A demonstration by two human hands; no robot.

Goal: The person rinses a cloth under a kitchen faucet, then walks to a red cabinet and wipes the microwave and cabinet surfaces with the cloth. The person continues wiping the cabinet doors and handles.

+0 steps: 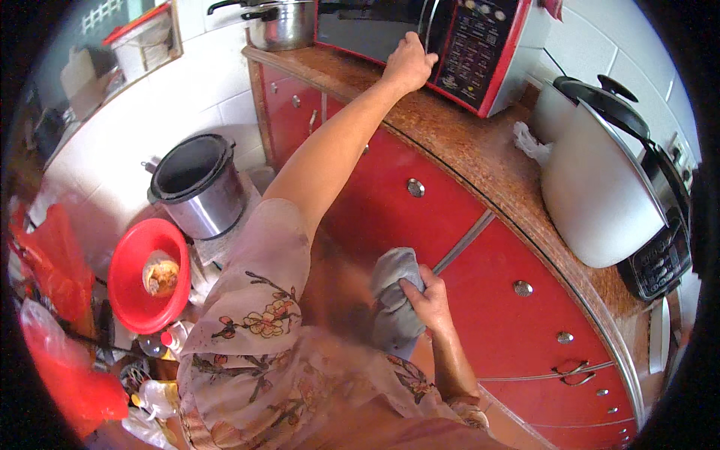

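Observation:
My left hand (409,63) reaches out across the counter to the front of a red and black microwave oven (365,28). Its fingers curl at the lower end of the silver door handle (428,22), and the fingertips are partly hidden. Lower down, my right hand (433,298) grips a bunched grey cloth (396,298) in front of the red cabinet doors (410,208). The cloth hangs between my body and the cabinet, apart from the microwave.
A brown stone-look countertop (467,152) curves rightward, bearing a large silver pot (602,191), a black lid (602,104) and a black appliance (658,264). A pressure cooker (281,25) stands left of the microwave. Leftward are a steel cooker (205,208) and a red basin (121,281).

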